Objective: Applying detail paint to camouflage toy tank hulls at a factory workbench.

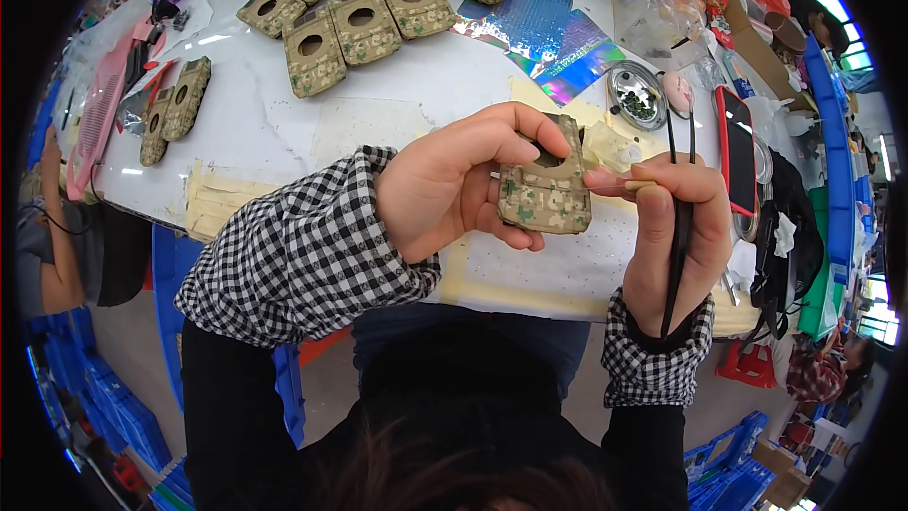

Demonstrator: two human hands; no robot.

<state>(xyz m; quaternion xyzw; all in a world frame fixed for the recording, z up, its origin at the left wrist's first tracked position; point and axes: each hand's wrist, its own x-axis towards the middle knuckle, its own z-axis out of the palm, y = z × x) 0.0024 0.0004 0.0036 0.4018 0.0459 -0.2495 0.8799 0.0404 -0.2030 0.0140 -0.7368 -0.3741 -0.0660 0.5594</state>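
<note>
Dark hair [454,473] hangs nearest. Beyond it, over the table [248,95], the left hand [454,180] grips a camo case [547,197]; the right hand [679,213] pinches a pale stick [640,185] beside it, also clasping black tweezers [677,260]. More cases [367,43] lie farther back.

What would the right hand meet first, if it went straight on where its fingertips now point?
Probably the camouflage-patterned piece in the left hand; the right hand looks very near its edge, though depth is unclear.
</note>
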